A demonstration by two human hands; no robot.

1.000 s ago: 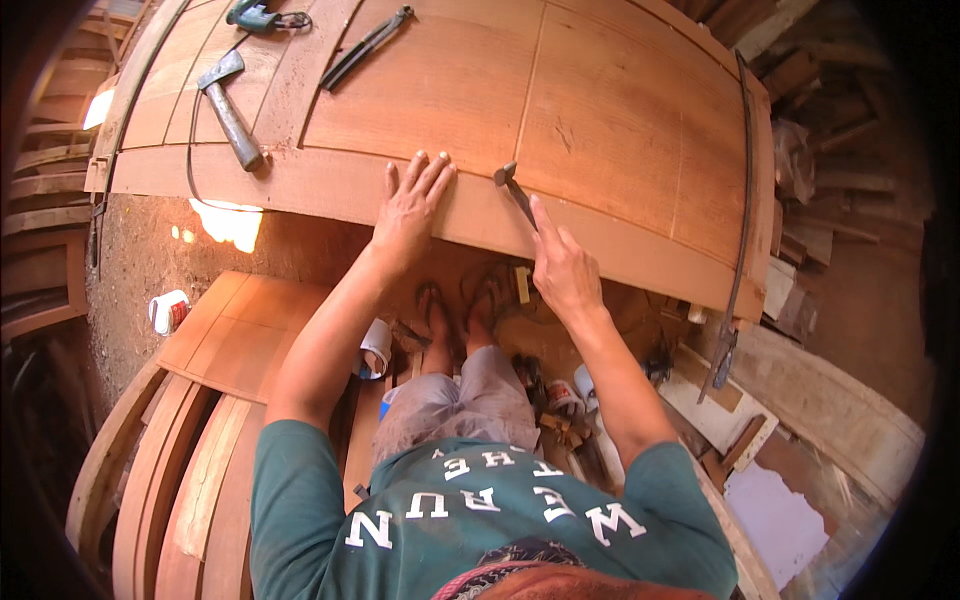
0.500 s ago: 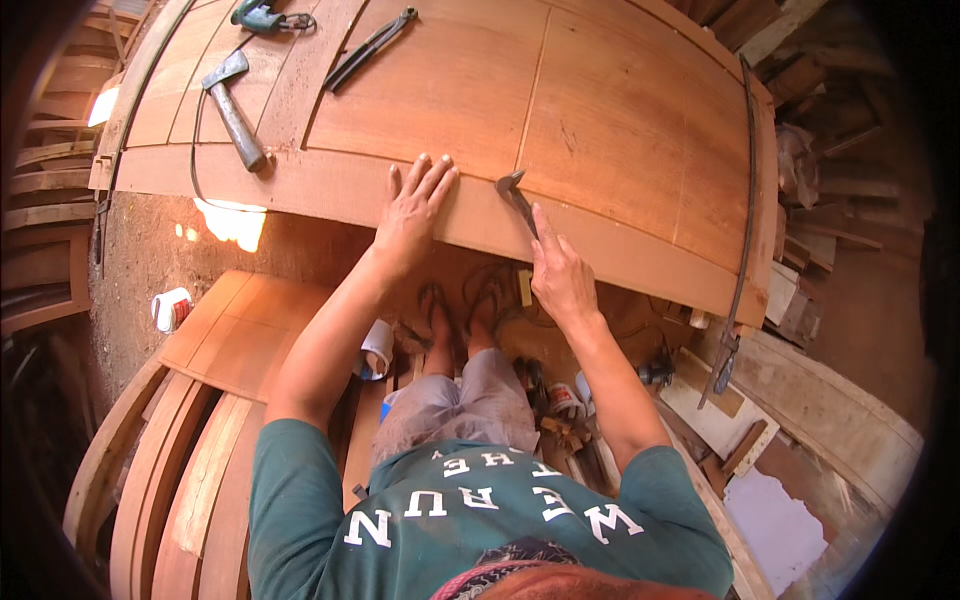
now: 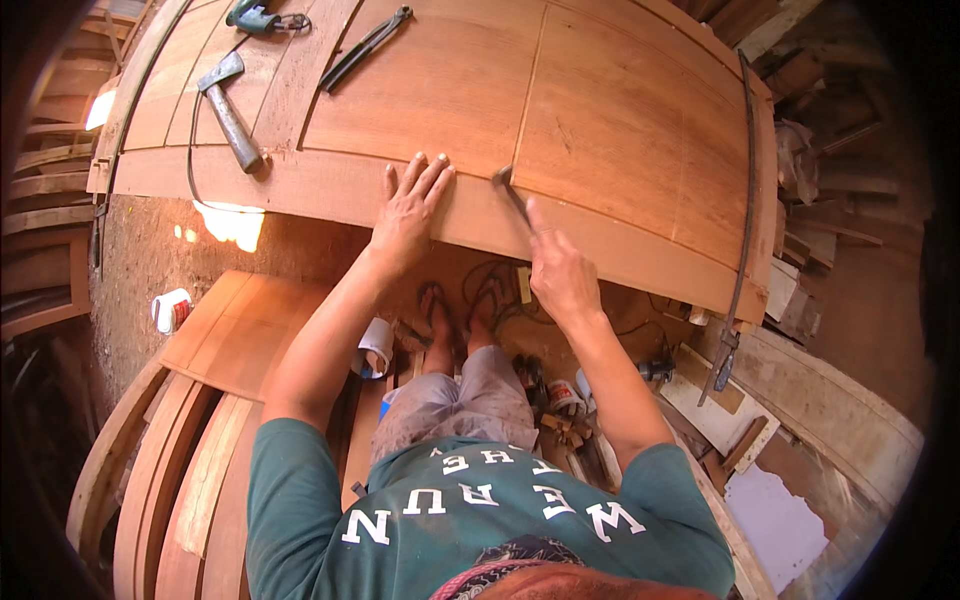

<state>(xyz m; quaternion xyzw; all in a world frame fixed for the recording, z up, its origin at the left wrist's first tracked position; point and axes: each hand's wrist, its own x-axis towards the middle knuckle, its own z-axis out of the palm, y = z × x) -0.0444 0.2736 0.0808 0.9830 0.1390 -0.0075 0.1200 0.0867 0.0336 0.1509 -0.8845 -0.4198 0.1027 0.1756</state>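
A large wooden panel, framed like a door, lies flat in front of me. My left hand rests on its near rail with the fingers spread and holds nothing. To the right of it, my right hand grips a dark metal tool with a bent, hooked end. The hooked end sits against the joint between the rail and the inner boards, where a long groove meets it. The lower part of the tool is hidden in my fist.
On the panel's left lie a hatchet, pincers and a green power tool with a cord. Bar clamps cross both ends. Curved boards lean at lower left, near white buckets. Scrap wood fills the right.
The tool in my right hand has turned, and its hooked end has shifted slightly left and toward the joint. My left hand stays in nearly the same place.
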